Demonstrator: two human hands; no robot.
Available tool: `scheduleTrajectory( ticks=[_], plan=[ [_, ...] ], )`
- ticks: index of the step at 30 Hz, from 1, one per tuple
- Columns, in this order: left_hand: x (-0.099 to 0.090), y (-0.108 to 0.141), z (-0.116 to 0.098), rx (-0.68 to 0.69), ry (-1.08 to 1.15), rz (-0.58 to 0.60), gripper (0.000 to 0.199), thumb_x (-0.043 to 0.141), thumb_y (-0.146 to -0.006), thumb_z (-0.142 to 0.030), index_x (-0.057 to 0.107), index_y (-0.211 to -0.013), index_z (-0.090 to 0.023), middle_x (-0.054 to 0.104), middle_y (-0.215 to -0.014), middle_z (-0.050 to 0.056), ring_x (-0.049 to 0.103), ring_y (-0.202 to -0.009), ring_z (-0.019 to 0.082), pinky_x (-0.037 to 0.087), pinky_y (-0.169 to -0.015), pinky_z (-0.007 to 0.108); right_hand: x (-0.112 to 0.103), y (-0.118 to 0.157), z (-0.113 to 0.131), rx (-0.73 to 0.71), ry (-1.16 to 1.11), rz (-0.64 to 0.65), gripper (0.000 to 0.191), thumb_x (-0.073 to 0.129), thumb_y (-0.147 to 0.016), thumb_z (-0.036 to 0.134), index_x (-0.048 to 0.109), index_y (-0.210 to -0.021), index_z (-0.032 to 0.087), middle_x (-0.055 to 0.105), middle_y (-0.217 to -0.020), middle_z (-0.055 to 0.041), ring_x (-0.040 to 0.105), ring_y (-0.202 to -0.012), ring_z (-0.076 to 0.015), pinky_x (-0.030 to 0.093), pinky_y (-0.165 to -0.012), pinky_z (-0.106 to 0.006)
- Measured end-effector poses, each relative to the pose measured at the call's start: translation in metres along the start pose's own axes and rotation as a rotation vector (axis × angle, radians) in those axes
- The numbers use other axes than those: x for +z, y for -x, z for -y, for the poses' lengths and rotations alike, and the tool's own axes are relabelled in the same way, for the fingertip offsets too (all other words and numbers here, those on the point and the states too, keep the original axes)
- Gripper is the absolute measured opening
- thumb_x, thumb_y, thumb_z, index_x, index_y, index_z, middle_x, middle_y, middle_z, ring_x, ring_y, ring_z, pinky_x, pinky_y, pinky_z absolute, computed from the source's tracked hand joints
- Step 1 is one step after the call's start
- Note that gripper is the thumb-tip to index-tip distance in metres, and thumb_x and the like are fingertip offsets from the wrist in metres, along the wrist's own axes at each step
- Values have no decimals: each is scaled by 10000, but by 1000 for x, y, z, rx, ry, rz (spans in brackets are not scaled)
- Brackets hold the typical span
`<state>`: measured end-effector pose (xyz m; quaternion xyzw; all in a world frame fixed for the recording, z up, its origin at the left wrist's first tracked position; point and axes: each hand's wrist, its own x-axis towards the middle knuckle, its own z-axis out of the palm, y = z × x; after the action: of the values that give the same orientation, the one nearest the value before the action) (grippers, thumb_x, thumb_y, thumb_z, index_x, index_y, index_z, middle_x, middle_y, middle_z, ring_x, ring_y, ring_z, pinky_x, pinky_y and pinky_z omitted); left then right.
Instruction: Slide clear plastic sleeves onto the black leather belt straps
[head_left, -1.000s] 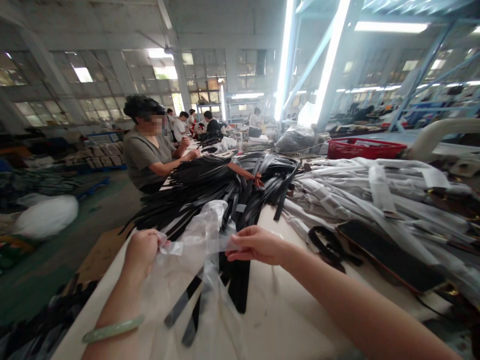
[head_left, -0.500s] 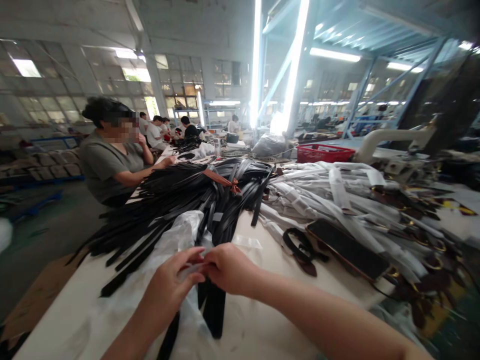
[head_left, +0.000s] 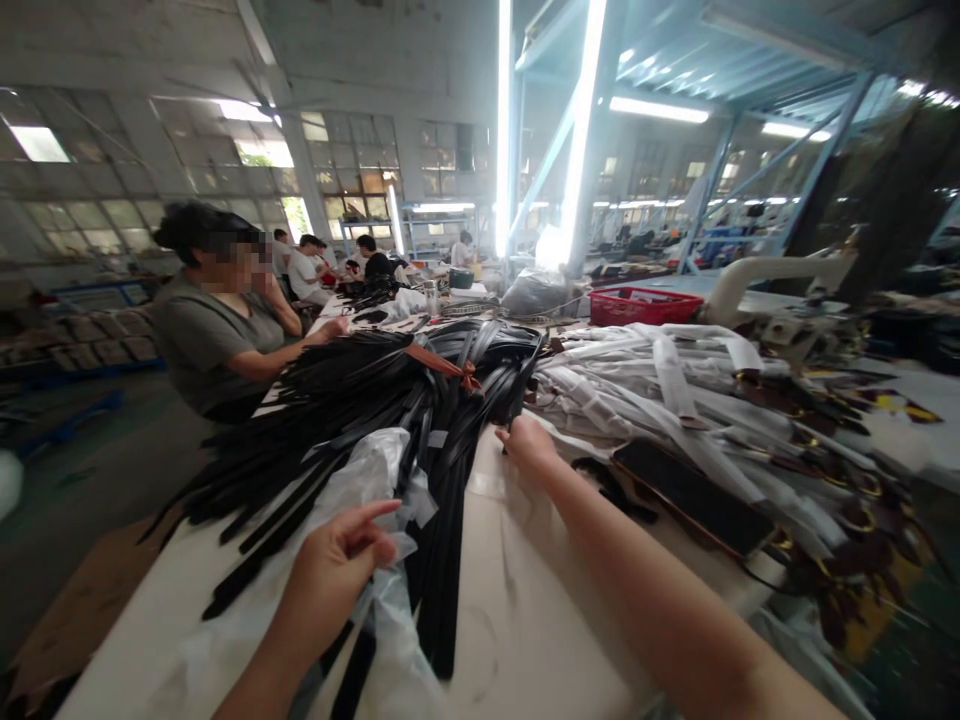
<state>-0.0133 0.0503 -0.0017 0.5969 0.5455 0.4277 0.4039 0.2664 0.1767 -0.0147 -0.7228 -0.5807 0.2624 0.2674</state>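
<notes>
Clear plastic film (head_left: 390,610) bunches in the left hand (head_left: 330,570), whose curled fingers (head_left: 379,550) close on it while the index finger points out straight. Just right of it, long black belts (head_left: 439,560) hang down across the cream tabletop (head_left: 525,620), and a bare stretch of that surface gives open room between them and the right forearm, out toward the near edge. The fingertips (head_left: 511,432) of the right hand (head_left: 531,448) touch the side of the belt heap; whether they grip anything, I cannot tell. The belts mound up beyond, tied with an orange-brown strip (head_left: 439,365), beside a spread of white-wrapped belts (head_left: 645,385). Farther off sits a red basket (head_left: 636,307), its contents hidden, while a seated co-worker (head_left: 214,330) reaches toward the heap's far side.
</notes>
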Motion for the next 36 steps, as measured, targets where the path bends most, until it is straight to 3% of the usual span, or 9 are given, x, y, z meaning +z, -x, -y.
scheduleTrajectory(
  ticks=[3, 5, 9, 13, 16, 27, 36],
  plan=[
    [1, 2, 2, 9, 8, 51, 360, 693, -689, -253, 700, -1041, -175, 646, -586, -14, 577, -576, 171, 450, -613, 276, 8, -3, -2, 10, -155, 39, 257, 569, -917, 324, 587, -1101, 146, 606, -1088, -70, 612, -918, -192, 526, -782, -368],
    [2, 2, 3, 7, 27, 68, 368, 681, -710, -260, 683, -1066, -168, 663, -597, -7, 593, -593, 175, 462, -643, 285, 8, 2, 2, -22, -285, 115, 251, 545, -928, 355, 600, -1006, 122, 626, -916, -37, 610, -729, -140, 527, -638, -289],
    [2, 1, 0, -19, 109, 68, 380, 710, -695, -277, 675, -1061, -179, 662, -590, -18, 593, -583, 167, 466, -639, 274, 13, 33, 21, -165, -538, 331, 336, 575, -878, 427, 533, -714, 136, 493, -542, 48, 411, -399, -45, 349, -384, -170],
    [0, 0, -2, -48, 178, 80, 378, 739, -673, -291, 677, -1029, -181, 642, -569, -33, 582, -568, 151, 457, -615, 255, 28, 81, 42, -358, -771, 490, 368, 695, -734, 465, 498, -662, 162, 543, -528, 33, 460, -382, -61, 339, -355, -173],
    [-1, 0, -3, -68, 215, 81, 394, 756, -659, -299, 671, -1026, -182, 620, -564, -49, 569, -566, 137, 453, -605, 244, 34, 102, 49, -445, -948, 549, 368, 731, -690, 444, 501, -628, 163, 570, -500, 19, 467, -348, -72, 322, -322, -177],
    [-1, -1, -1, -44, 158, 160, 477, 713, -688, -257, 596, -1125, -106, 626, -567, -52, 547, -544, 117, 424, -577, 236, 29, 104, 51, -377, -940, 578, 299, 714, -650, 302, 482, -525, 161, 513, -401, 47, 367, -278, -39, 223, -279, -165],
    [8, 3, 2, -112, 175, 218, 530, 678, -664, -182, 558, -1171, -88, 685, -624, -21, 616, -619, 142, 453, -642, 260, 57, 113, 48, -350, -898, 612, 363, 744, -663, 445, 555, -626, 137, 567, -497, 22, 491, -364, -73, 379, -338, -167]
  ],
)
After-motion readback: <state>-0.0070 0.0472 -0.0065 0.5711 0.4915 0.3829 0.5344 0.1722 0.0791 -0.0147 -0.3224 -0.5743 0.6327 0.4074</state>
